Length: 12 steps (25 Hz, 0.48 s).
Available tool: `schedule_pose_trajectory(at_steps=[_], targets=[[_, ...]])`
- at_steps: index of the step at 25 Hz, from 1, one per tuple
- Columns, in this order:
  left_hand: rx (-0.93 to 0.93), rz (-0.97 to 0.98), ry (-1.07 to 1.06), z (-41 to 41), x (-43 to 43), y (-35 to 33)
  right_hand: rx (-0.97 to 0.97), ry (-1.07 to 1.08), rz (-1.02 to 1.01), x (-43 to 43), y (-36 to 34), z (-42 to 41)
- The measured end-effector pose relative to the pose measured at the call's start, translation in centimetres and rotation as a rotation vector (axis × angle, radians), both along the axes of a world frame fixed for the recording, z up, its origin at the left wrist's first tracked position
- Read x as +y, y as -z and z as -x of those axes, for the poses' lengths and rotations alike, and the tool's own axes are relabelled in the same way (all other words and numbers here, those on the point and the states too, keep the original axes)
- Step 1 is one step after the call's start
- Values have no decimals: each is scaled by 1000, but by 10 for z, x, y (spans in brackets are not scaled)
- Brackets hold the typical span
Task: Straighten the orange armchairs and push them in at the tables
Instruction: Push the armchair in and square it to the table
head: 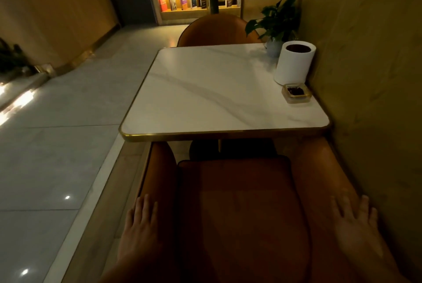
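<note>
While my left hand (139, 225) and right hand (356, 225) lie flat with fingers spread on the arms of the near orange armchair (242, 209) at lower centre, neither closes around anything. At the table's (205, 90) right edge, a white cylinder (294, 63) shows a dark inside, and a small glass dish (296, 93) holds something dark I cannot make out. The far orange armchair (214, 30) is mostly hidden behind the tabletop. Wall (374, 77) hems the right; open floor (68, 134) lies left.
</note>
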<state>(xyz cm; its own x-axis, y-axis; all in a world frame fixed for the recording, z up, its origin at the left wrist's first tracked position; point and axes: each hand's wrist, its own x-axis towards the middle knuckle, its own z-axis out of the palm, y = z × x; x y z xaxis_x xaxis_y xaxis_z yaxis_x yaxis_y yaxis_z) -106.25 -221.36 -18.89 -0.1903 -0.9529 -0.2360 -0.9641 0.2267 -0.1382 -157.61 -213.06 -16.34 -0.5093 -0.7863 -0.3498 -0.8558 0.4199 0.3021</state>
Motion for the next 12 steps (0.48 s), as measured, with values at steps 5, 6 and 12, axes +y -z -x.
schedule_pose_trajectory(at_steps=[5, 6, 12], targets=[[-49, 56, 20, 0, -11, 8, 32, -4, 110, -10, 1, 1], [-49, 75, 3, 2, -12, 5, 34, -5, 135, -11, 1, -1], [-94, 157, -86, 29, -9, -5, 28, -65, 170, -11, 5, 5]])
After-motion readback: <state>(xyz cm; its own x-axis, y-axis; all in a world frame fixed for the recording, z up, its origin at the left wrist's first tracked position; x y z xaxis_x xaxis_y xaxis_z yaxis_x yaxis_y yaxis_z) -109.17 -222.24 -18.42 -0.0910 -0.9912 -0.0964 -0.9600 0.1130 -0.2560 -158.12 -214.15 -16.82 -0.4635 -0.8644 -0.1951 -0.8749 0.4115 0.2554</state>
